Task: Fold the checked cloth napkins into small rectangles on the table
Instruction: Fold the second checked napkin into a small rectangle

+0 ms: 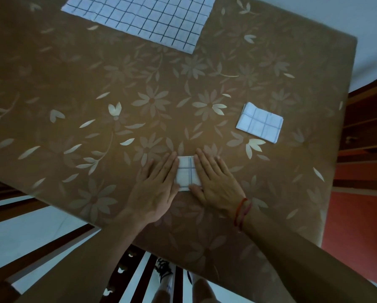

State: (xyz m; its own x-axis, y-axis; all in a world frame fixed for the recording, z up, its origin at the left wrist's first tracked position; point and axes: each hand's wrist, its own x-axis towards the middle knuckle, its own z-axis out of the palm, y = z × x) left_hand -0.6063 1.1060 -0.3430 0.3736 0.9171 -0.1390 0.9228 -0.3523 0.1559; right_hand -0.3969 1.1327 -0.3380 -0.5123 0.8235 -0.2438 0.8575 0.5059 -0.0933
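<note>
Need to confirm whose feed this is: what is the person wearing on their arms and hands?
No sleeves or gloves show. The right hand has a thin red thread bracelet wound round its wrist in about two strands. The left hand shows no ring, watch or band.

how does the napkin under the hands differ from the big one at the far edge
The near napkin is folded into a small rectangle; the far napkin lies spread flat, showing many more checks. The left hand and right hand press flat on the near napkin's sides; nothing touches the far napkin. Both are white with dark grid lines.
</note>
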